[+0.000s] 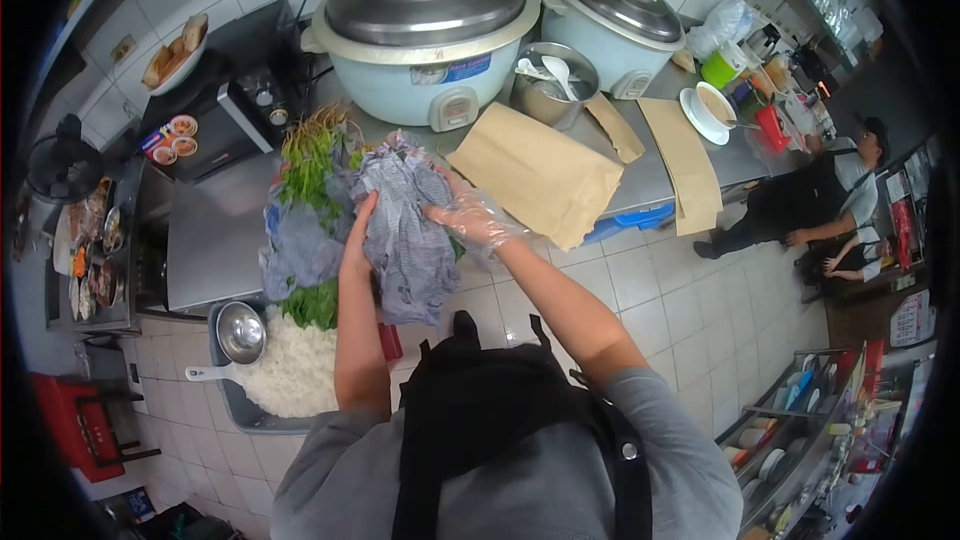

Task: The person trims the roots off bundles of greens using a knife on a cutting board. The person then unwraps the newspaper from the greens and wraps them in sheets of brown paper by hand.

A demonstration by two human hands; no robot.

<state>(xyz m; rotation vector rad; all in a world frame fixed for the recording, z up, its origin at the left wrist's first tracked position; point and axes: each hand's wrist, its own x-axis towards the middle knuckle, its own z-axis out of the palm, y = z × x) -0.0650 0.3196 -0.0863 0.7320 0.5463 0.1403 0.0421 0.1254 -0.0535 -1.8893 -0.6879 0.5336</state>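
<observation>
The crumpled grey sheet [405, 215] is in front of the person, between the two hands, at the near edge of the metal counter [210, 240]. Whether it is cloth or paper, I cannot tell; its folds hide whatever may be inside. The left hand [360, 232] holds it from the left side, with the thumb in sight and the other fingers mostly hidden behind it. The right hand [475, 217], in a clear plastic glove, touches the right edge; the glove's shine blurs its fingers, so I cannot tell how tightly they close. Just beside, on the left, leafy greens [310, 165] with roots are partly covered by another grey wrapping [300, 252]. Below, the left forearm covers part of the white rice [290, 365] in its tub [240, 418]. Brown paper [540, 172] lies to the right, near the gloved hand.
</observation>
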